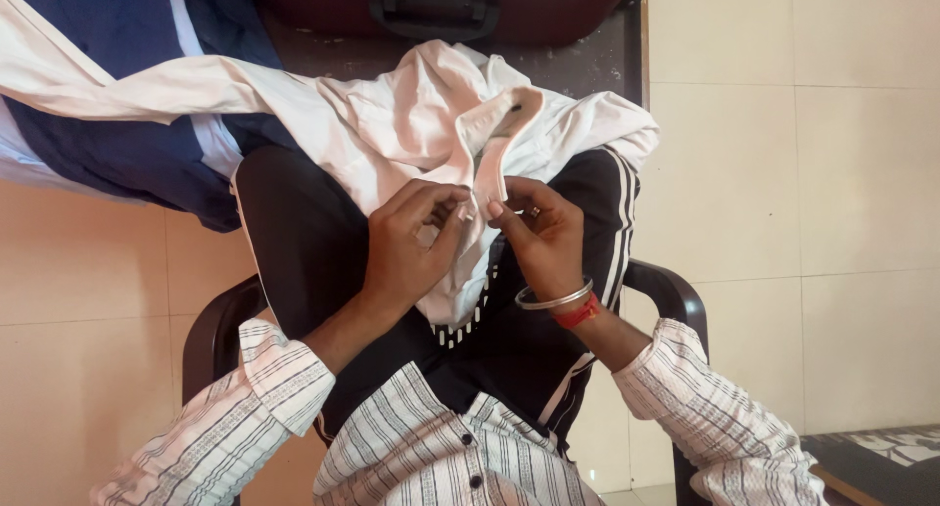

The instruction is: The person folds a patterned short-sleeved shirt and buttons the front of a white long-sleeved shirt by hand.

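The person is sitting in a black chair (211,335) with a white shirt (411,124) spread over the lap, 1 sleeve trailing off to the left across a blue cloth (108,85). The left hand (406,251) is pinching the shirt's front strip (480,188) from the left, thumb and fingers closed together on the cloth. That strip is running lengthwise up and away from the person, from the 2 hands toward the collar (514,109). The right hand (539,234), wearing a metal bangle (554,298) and a red thread (578,313), is closing on the same strip from the right, fingertips nearly touching those of the left; it is probably holding something small there, though the view is too coarse to tell. Both hands are equally near the strip, which lies between them.
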